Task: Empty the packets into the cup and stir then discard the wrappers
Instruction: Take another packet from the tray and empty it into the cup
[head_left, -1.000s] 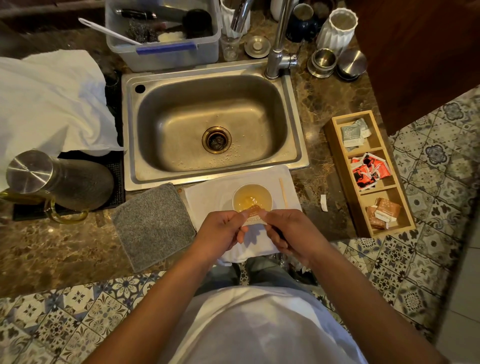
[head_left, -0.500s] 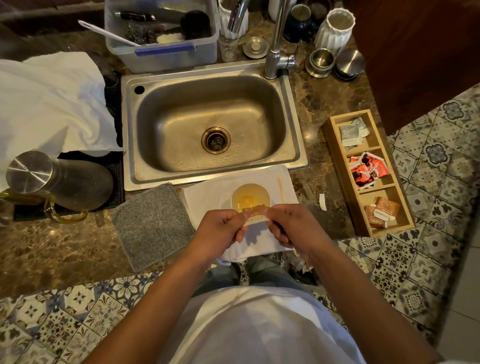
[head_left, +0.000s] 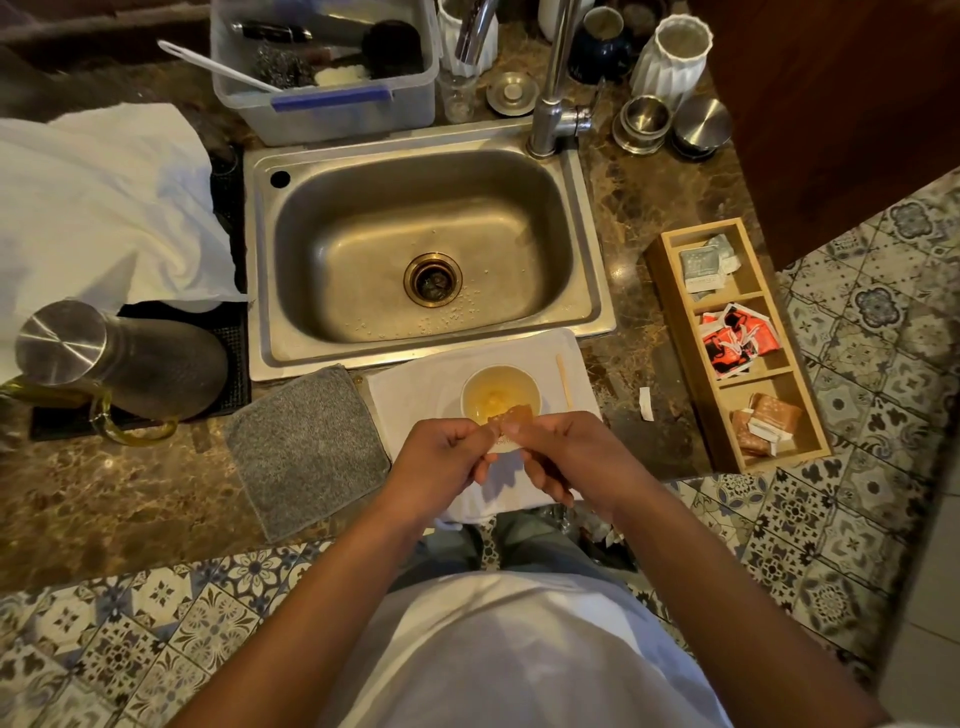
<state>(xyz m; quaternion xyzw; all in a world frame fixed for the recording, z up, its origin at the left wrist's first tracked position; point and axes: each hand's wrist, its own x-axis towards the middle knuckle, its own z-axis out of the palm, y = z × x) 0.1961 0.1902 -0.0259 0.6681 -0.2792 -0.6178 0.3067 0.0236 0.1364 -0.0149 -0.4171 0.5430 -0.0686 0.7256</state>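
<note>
A small white cup (head_left: 500, 379) holding pale yellowish liquid stands on a white cloth (head_left: 415, 389) at the counter's front edge. Just over its near rim, a brown packet (head_left: 511, 418) is pinched between both hands: my left hand (head_left: 444, 457) grips its left end and my right hand (head_left: 563, 452) grips its right end. A wooden stir stick (head_left: 564, 379) lies on the cloth to the right of the cup. A torn white scrap (head_left: 645, 404) lies on the counter further right.
A wooden organiser (head_left: 675, 332) with three compartments of packets stands at the right. The steel sink (head_left: 421, 249) lies behind the cup. A grey mat (head_left: 306, 447) is left of the cloth, a steel kettle (head_left: 114, 358) at far left.
Both hands with the packet have stayed over the cup's near rim; the packet's top edge sits slightly further over the cup.
</note>
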